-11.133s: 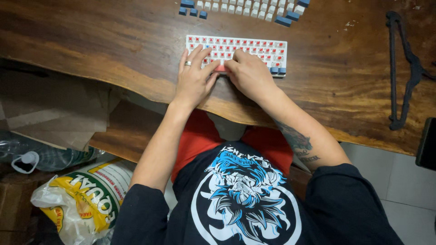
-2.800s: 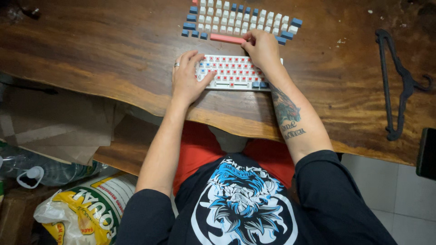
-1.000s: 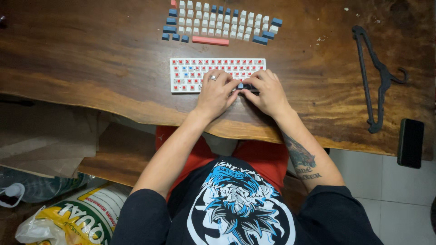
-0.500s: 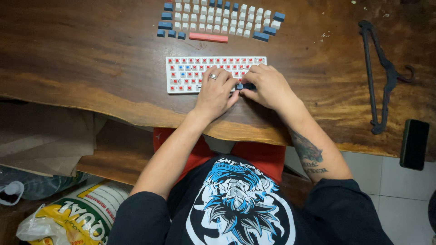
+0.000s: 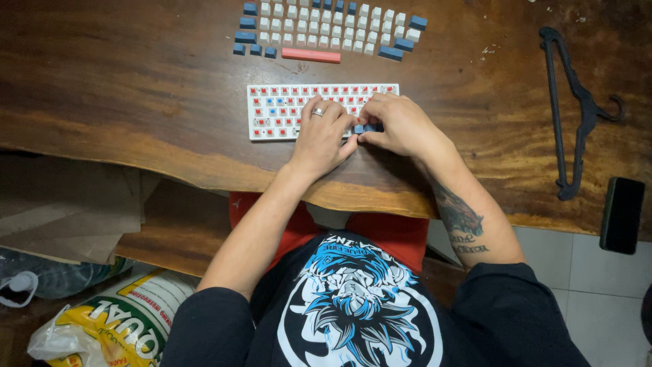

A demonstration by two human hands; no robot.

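Keycaps lie pulled in rows on the counter. Both my hands' fingers pinch the last blue caps on the keyboard.

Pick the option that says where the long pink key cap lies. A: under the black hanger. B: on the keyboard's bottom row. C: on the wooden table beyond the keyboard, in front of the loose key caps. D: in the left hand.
C: the long pink key cap lies on the wooden table, between the keyboard and the rows of loose key caps.

A black hanger and a dark phone lie on the wooden table.
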